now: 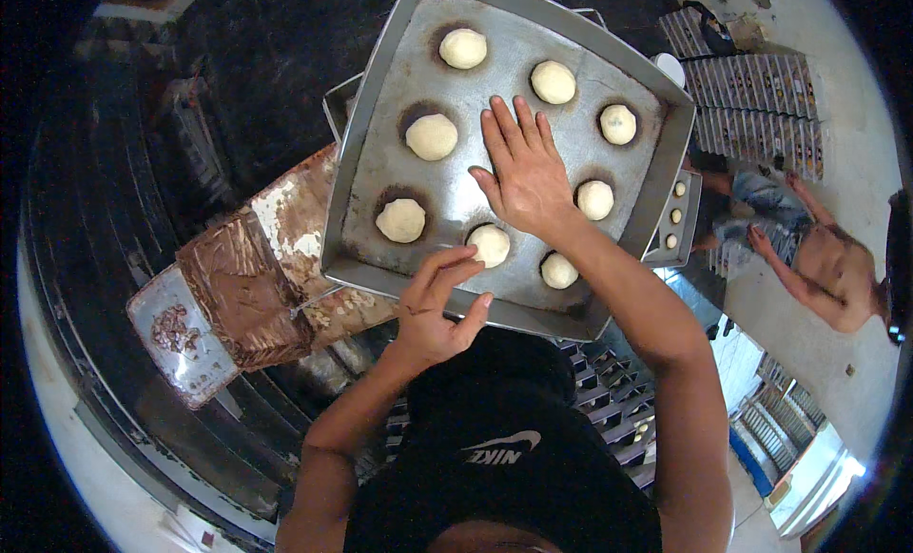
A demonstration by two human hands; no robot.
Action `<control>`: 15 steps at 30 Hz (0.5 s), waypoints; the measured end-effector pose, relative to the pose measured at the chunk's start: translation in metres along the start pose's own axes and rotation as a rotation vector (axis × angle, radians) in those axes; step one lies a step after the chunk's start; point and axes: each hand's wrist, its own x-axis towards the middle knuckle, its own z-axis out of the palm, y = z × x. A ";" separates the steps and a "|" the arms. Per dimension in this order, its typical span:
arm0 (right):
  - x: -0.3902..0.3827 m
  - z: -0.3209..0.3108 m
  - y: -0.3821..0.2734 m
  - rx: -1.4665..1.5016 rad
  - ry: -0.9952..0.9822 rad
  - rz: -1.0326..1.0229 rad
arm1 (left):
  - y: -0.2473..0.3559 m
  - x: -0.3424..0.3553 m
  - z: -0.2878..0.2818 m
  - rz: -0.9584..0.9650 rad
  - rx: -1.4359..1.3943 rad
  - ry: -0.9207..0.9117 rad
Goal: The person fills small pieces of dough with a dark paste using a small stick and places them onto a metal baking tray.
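Several pale round dough balls [432,136] sit spaced apart in a deep square metal baking pan [628,63]. Over the pan's middle, my right hand [526,168] is held flat, palm down, fingers stretched out; what lies under the palm is hidden. My left hand [442,301] is at the near rim, fingers loosely curved and thumb apart. Its fingertips reach the left edge of a near dough ball [490,247], without gripping it; whether they touch it I cannot tell. Another dough ball [558,271] lies beside my right forearm.
Left of the pan stands a box smeared with brown paste [247,287], next to a metal tray [195,363] holding brown bits. A smaller pan [678,225] with little dough pieces is at the right. A person [818,258] stands farther right, near stacked metal racks [751,106].
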 end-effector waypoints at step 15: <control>-0.164 -0.077 0.031 0.272 0.686 0.734 | -0.003 0.048 -0.093 0.147 0.779 0.578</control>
